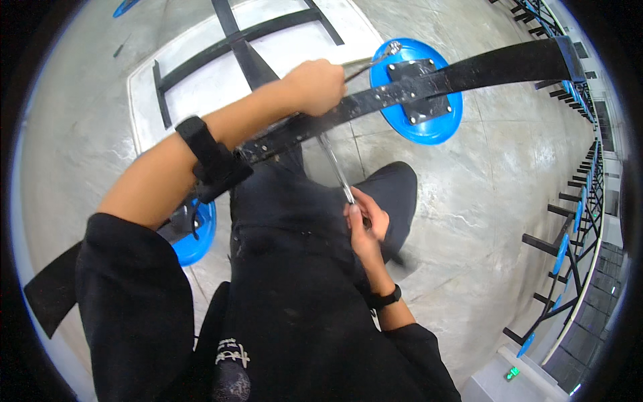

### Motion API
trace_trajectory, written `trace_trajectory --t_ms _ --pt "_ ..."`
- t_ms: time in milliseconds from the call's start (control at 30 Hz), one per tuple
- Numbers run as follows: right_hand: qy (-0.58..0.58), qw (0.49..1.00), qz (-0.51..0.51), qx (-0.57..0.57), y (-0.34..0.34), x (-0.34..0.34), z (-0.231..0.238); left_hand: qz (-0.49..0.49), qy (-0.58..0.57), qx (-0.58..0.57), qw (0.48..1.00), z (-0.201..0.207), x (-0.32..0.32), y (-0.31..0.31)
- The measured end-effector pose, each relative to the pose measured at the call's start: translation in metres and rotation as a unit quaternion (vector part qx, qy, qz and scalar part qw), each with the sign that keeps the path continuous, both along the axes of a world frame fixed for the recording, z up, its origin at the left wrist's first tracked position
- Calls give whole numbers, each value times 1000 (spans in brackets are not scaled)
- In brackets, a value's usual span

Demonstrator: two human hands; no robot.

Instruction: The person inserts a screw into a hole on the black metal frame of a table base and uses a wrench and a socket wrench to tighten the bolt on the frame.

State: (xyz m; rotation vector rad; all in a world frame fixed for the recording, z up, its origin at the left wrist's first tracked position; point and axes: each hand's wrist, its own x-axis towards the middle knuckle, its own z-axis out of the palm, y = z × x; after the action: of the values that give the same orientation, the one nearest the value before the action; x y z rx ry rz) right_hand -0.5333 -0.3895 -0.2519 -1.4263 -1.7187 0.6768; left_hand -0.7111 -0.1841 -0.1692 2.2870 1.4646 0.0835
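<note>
Stretched out over a black metal beam [375, 99], my left hand [315, 87] is closed in a fist. From it runs a thin dark shaft with a shiny rounded metal head, which looks like a ratchet wrench [394, 47], above the edge of a blue round seat [429, 130]. My right hand [366, 220], nearer my body, has its fingers closed around the end of a silver wrench [337, 167]. The far end of this wrench reaches the near edge of the beam, where its tip is hidden. A bolted black plate [420, 110] sits on the seat beneath the beam.
A white tabletop [144, 100] with a black frame [268, 30] lies ahead on the grey floor. Another blue seat [201, 244] is under the beam at the left. Black frames with blue seats [561, 254] stand in a row on the right.
</note>
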Motion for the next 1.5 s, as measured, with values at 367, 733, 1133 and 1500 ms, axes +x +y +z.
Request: trace_trajectory --t_ms 367,733,1133,1500 --pt "262 952 22 -155 10 11 2 -5 8 3 1000 1 -2 -4" --pt "149 982 -17 -117 -2 6 -17 -3 -7 29 1000 -8 6 -9" --pt "187 965 17 -185 8 6 -4 -21 -27 29 999 -2 -9 7" --pt "168 959 9 -226 0 13 2 -112 -260 -89 955 -8 -12 31"
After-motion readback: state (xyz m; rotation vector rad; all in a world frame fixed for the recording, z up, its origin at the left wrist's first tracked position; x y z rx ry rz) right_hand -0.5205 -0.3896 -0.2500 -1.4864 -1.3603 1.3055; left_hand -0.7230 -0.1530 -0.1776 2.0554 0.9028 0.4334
